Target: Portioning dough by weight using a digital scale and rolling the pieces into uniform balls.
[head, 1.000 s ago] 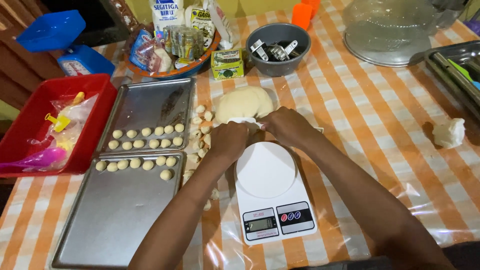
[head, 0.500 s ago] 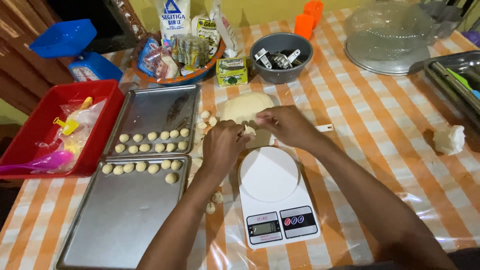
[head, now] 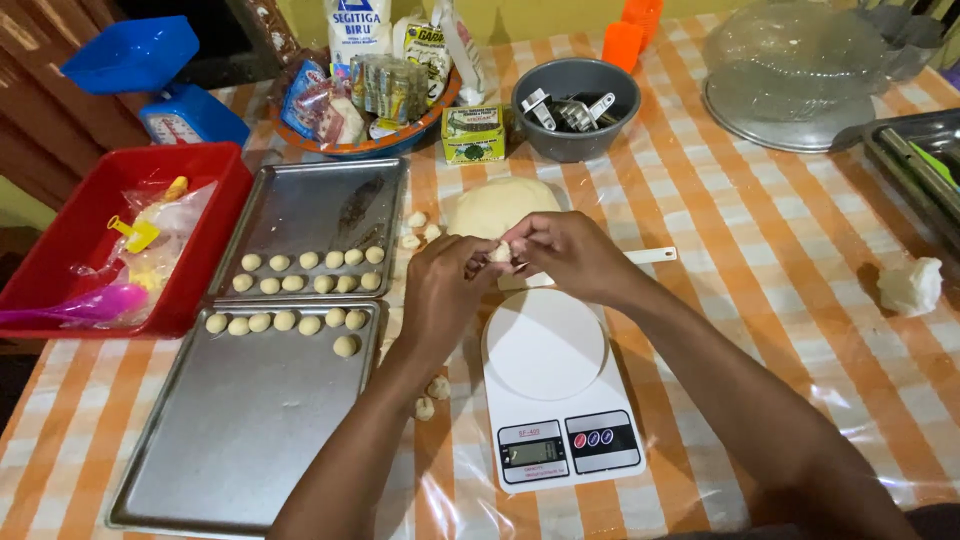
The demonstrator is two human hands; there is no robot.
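Note:
My left hand (head: pixel 445 290) and my right hand (head: pixel 565 255) meet above the table, and together they pinch a small piece of dough (head: pixel 500 252) between their fingertips. Just behind them lies a big mound of pale dough (head: pixel 497 205). A white kitchen scale (head: pixel 555 395) with a round plate sits right below my hands. Several small dough balls (head: pixel 300 290) lie in rows across two metal baking trays (head: pixel 250 430) at the left. A few loose dough bits (head: pixel 432 395) rest on the cloth beside the scale.
A red tub (head: pixel 60 245) with plastic tools stands at the far left, with a blue scale (head: pixel 170 90) behind it. At the back are a basket of packets (head: pixel 370 95), a grey bowl (head: pixel 575 95) and a clear dome lid (head: pixel 790 70). A white lump (head: pixel 908 287) lies at the right.
My hands have come off the big dough mound and moved toward me with a small piece pinched between them. The camera has tilted a little.

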